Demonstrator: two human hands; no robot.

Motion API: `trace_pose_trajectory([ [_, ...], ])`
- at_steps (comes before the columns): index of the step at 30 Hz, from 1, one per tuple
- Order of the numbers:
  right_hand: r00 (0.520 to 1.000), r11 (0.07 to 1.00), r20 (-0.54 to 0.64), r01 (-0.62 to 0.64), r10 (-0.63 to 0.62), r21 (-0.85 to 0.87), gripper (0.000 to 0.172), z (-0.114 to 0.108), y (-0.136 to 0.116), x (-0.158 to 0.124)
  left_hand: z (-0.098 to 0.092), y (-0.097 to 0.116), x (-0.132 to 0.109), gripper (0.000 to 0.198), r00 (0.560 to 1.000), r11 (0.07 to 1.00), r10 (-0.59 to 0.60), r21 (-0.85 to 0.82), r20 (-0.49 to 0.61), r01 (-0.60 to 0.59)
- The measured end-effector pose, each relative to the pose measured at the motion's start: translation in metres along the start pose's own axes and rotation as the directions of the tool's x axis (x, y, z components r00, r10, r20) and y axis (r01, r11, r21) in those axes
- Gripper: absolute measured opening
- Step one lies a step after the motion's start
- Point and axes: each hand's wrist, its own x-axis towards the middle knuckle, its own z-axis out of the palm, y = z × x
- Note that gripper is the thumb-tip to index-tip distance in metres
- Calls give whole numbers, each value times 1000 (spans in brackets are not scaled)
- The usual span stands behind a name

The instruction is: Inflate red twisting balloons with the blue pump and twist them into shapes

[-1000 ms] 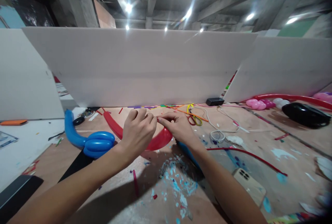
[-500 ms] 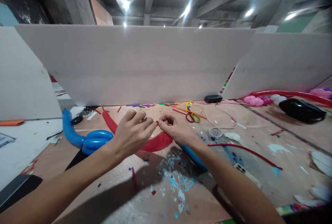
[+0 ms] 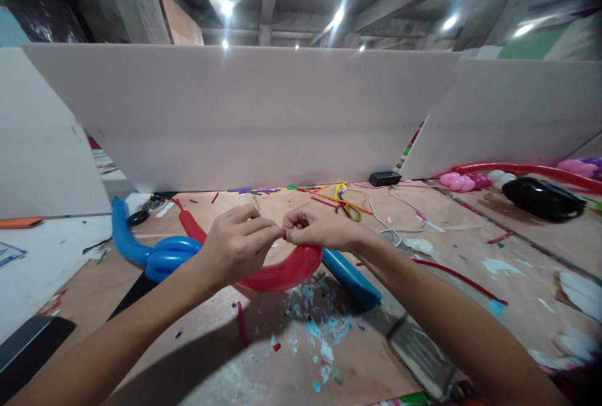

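A long red modelling balloon (image 3: 282,275) curves beneath my hands, its far left end lying beyond my left wrist. My left hand (image 3: 242,240) is closed, fingertips pinching the small red neck of this balloon. Facing it, my right hand (image 3: 316,229) pinches the same neck between thumb and curled fingers, so the fingertips of both hands nearly meet. The exact grip is partly hidden by the fingers. Left of my left wrist lies a blue balloon (image 3: 172,255) twisted into loops. A straight blue balloon section (image 3: 352,280) shows under my right wrist.
White boards (image 3: 263,117) stand along the table's back edge. A small black box (image 3: 384,178), a white cable (image 3: 399,230) and uninflated balloons (image 3: 348,205) lie before them. To the right are a black balloon (image 3: 543,199) and pink balloons (image 3: 456,181). Scraps litter the brown tabletop (image 3: 211,343).
Both hands have come slightly lower with the red balloon, still pinching its neck. My right forearm has shifted, uncovering more of the straight blue balloon and covering the phone.
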Motion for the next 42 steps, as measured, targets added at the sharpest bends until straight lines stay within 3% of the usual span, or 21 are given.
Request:
trace_pose_trajectory([
  [2,999,998,42,-1,-2,69,6,2,0,-3,0,3,-5,15,999,997,-24,-75,-46,20],
  [5,996,989,88,-27,15,145,5,4,1,-3,2,4,-8,18,997,998,-32,-49,-70,28],
  [11,978,978,210,-48,5,201,5,6,5,3,9,0,0,21,995,998,67,17,-72,-66],
  [15,992,964,68,83,-104,253,5,5,13,4,12,-7,4,20,998,993,66,-93,-17,-67],
  [20,965,954,-210,200,-154,222,16,4,26,2,10,-13,2,18,995,961,-80,-259,67,95],
  [24,959,943,-211,239,-191,233,18,5,29,2,13,-14,4,11,995,970,-88,-224,48,96],
  [29,955,940,-234,240,-183,243,19,7,31,4,14,-18,9,10,989,976,-73,-195,125,96],
  [32,938,949,-280,261,-206,175,21,8,32,7,15,-24,10,9,981,976,-170,-121,91,181],
  [37,908,958,-344,279,-240,68,18,12,30,11,17,-31,10,10,927,923,-375,79,-27,376],
  [42,920,958,-311,276,-239,79,19,11,29,8,16,-35,13,10,890,884,-441,113,-119,453],
])
